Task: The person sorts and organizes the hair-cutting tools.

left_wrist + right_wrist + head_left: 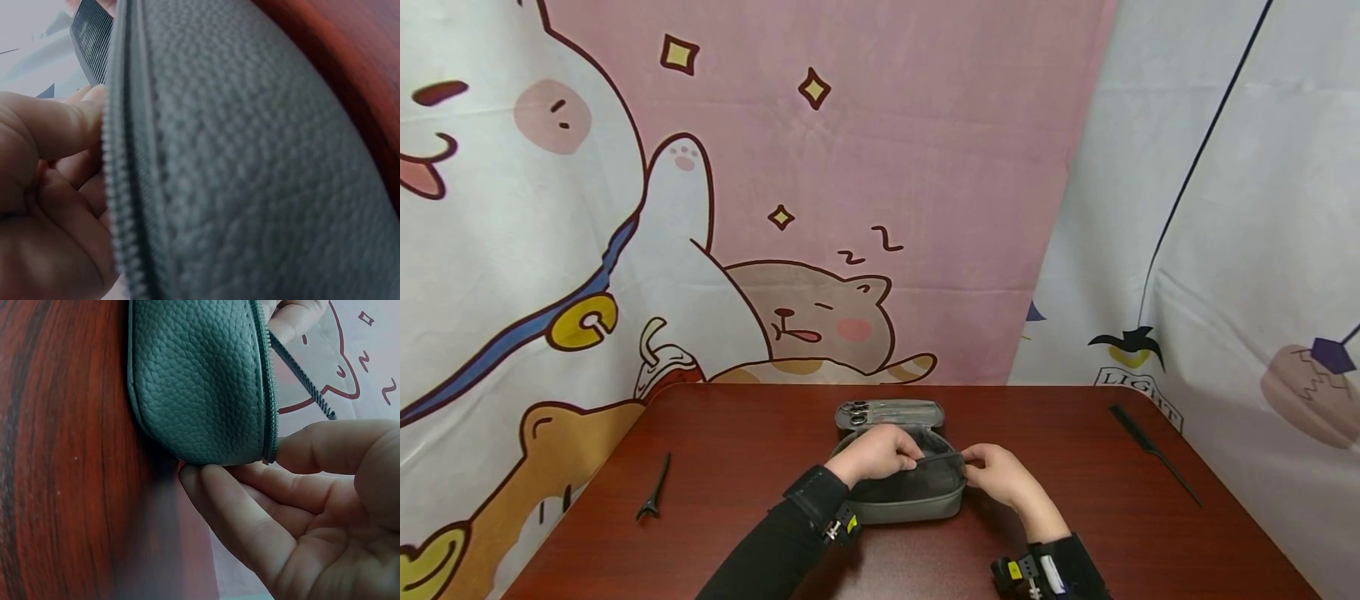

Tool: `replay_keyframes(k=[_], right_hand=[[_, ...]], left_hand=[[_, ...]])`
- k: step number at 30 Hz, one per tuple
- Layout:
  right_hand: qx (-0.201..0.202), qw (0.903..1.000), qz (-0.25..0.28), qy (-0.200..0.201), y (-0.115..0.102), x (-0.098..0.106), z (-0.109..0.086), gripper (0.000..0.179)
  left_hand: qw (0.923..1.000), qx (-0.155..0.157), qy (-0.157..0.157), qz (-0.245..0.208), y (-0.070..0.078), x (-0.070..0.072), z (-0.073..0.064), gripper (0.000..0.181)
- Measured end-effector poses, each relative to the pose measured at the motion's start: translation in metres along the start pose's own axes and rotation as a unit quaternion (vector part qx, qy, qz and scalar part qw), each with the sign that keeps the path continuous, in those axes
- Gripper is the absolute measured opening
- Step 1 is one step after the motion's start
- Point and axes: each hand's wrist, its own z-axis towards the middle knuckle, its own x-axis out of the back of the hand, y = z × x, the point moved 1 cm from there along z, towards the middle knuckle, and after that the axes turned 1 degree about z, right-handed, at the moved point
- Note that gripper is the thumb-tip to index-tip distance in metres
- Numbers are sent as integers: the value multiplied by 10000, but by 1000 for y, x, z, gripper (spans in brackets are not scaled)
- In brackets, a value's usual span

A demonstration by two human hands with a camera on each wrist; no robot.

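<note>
A grey-green zip case [910,510] with a pebbled, leather-like surface stands open on the table, its lid folded to the far side. Over its opening, my left hand [880,454] pinches a thin dark comb [942,457]. Fine teeth along the comb [306,381] show in the right wrist view, one end sticking out past the zipper. My right hand [1000,475] grips the case's right end, thumb at the zipper rim and fingertips against the outer wall [206,440]. In the left wrist view the case's wall [250,150] covers much of the comb.
Scissors-like metal handles [857,412] lie in the lid's clear pocket [906,411]. A black hair clip [657,492] is on the table's left side, and a black long-handled comb [1150,448] on its right. Printed cloth [962,208] hangs behind the brown table [737,433].
</note>
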Motion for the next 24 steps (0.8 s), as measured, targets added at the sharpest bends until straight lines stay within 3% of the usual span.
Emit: replay_keyframes(k=[9, 17, 24], right_hand=[[-101, 9999, 38, 33, 2, -1, 1, 15], [-165, 9991, 379, -99, 6, 0, 1, 16], [-119, 9986, 480, -194, 6, 1, 0, 16]], left_hand=[[9997, 166, 7, 187, -2, -5, 3, 13], [9981, 446, -30, 421, 1, -8, 5, 11], [9945, 559, -63, 880, 2, -12, 10, 10]])
